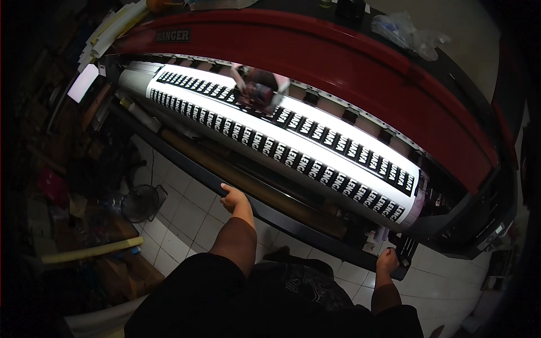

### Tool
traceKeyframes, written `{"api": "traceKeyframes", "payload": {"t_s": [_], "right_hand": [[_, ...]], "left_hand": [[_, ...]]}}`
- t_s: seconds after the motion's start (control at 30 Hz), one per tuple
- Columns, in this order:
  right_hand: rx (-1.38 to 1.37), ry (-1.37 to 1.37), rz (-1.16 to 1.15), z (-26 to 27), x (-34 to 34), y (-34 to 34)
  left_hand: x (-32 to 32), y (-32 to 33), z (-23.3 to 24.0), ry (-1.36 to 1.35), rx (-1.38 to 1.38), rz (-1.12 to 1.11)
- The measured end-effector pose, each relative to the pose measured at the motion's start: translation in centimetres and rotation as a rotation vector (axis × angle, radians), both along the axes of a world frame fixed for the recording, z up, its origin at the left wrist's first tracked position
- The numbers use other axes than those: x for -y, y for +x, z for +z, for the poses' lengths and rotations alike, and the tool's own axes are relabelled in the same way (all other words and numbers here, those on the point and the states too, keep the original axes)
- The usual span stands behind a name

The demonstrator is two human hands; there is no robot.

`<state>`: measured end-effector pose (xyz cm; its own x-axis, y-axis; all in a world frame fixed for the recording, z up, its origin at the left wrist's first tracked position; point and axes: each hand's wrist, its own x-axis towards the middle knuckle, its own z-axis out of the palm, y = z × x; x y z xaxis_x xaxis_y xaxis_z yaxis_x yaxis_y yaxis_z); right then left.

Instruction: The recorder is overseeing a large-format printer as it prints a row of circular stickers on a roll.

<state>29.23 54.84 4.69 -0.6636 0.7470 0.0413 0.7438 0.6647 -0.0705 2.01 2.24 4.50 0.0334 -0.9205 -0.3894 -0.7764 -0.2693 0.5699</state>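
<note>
Before me stands a wide-format printer with a red cover (338,59) and a long dark front bar (296,228). My left hand (236,200) is closed around the middle of that bar, thumb on top. At its right end, my right hand (387,260) is curled in a fist over the bar. A white print sheet (270,131) lies over the curved platen, bearing two rows of black blocks with white lettering. Above the sheet is the blurred print carriage (258,88), left of the middle. Below it, a brown roll (253,181) runs behind the bar.
A wire-guarded fan (141,203) stands on the tiled floor to the left, near a yellow roll (93,250) and cardboard boxes (122,274). White rolls (114,29) lean at the upper left, beside a lit screen (83,83). Plastic bags (408,34) lie atop the printer; its control panel (494,234) is right.
</note>
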Motion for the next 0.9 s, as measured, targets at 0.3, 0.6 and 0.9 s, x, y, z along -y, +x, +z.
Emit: {"api": "traceKeyframes", "payload": {"t_s": [0.3, 0.6, 0.9], "right_hand": [[0.046, -0.045, -0.054, 0.7, 0.7, -0.5], [0.053, -0.050, -0.089, 1.2, 1.1, -0.7], [0.044, -0.047, -0.089, 1.4, 1.1, -0.7]], "left_hand": [[0.1, 0.0, 0.9, 0.124, -0.143, 0.055], [0.3, 0.1, 0.6, 0.103, -0.092, -0.009], [-0.6, 0.3, 2.0, 0.132, -0.120, -0.016]]}}
